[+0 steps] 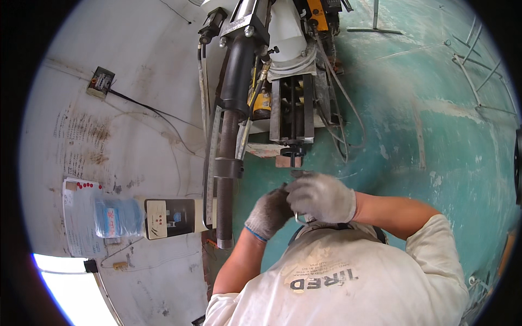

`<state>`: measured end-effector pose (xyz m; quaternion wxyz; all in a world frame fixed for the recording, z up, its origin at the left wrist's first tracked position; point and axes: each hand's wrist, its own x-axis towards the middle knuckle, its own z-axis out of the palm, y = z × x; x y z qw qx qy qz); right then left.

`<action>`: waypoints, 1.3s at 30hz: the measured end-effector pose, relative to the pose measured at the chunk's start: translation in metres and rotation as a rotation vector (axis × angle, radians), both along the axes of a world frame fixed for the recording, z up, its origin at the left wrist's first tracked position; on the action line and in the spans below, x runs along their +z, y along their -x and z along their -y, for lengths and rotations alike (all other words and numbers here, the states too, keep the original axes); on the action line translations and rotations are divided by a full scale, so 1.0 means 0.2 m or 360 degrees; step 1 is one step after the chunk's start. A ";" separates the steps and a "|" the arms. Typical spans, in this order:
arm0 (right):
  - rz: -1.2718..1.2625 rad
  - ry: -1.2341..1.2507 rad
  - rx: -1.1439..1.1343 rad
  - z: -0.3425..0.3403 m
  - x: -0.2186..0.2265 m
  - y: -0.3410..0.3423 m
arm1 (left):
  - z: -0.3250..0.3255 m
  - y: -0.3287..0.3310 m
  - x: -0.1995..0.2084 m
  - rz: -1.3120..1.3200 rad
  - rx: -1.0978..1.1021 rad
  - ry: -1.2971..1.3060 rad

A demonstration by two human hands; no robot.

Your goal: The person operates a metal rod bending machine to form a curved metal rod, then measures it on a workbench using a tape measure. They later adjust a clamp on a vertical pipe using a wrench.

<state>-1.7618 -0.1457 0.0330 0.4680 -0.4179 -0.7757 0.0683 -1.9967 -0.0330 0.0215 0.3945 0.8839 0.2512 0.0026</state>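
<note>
My left hand (268, 211), in a grey knit glove with a blue cuff edge, is raised close to my chest. Its fingers curl inward and are partly covered by my right hand (322, 198), which wears a pale grey glove. The right fingers are bent and closed, a little smeared by motion. Whatever the two hands hold between them is too hidden to name. A thin bent metal piece (298, 219) shows just below the right hand, against my pale printed shirt (321, 271). Beyond the hands stands the machine's dark screw end (292, 152).
A large machine with a black cylinder (237, 76) and long threaded rod (224, 206) reaches in on the left. Hoses (348, 103) loop at its right. A water dispenser (174, 218) with blue bottle (117, 218) stands by the wall. Metal frames (476, 68) lie on the green floor (413, 146).
</note>
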 end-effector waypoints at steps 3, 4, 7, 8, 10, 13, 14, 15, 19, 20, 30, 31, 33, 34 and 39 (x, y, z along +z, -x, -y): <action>-0.0453 0.0239 -0.0365 0.00 0.17 -0.03 | -0.15 0.13 -0.02 0.0492 0.0504 0.1204; -0.0684 0.0067 -0.0407 -0.04 0.20 -0.03 | -0.22 0.20 0.00 0.0795 0.0821 0.1860; -0.0800 0.0084 -0.0492 -0.12 0.28 -0.03 | -0.32 0.20 0.33 0.1047 0.0862 0.2166; -0.0724 0.0025 -0.0559 -0.13 0.31 -0.03 | -0.31 0.15 0.47 0.1165 0.0778 0.2326; -0.0661 -0.0071 -0.0586 -0.19 0.34 0.00 | -0.31 0.11 0.62 0.1215 0.0675 0.2291; -0.0646 -0.0125 -0.0601 -0.25 0.39 0.05 | -0.29 0.03 0.69 0.1024 0.0754 0.2131; -0.0634 -0.0127 -0.0623 -0.26 0.40 0.06 | -0.29 0.02 0.70 0.0990 0.0820 0.1992; -0.0623 -0.0129 -0.0643 -0.27 0.41 0.07 | -0.29 0.02 0.70 0.0956 0.0883 0.1852; -0.0710 -0.0140 -0.0595 -0.29 0.40 0.10 | -0.32 -0.02 0.71 0.0972 0.1060 0.1909; -0.0725 -0.0116 -0.0584 -0.28 0.40 0.11 | -0.32 -0.01 0.70 0.0968 0.1040 0.1937; -0.0707 -0.0192 -0.0522 -0.34 0.38 0.11 | -0.25 -0.01 0.68 0.1111 0.1031 0.1946; -0.0699 -0.0204 -0.0531 -0.35 0.36 0.11 | -0.25 -0.01 0.67 0.1117 0.1020 0.1931; -0.0684 -0.0231 -0.0541 -0.37 0.35 0.13 | -0.32 0.07 0.58 0.1080 0.0899 0.1882; -0.0654 -0.0264 -0.0546 -0.39 0.34 0.13 | -0.33 0.07 0.57 0.1060 0.0834 0.1863; -0.0360 -0.0518 -0.0534 -0.41 0.34 0.08 | -0.29 0.03 0.59 0.1123 0.0924 0.1842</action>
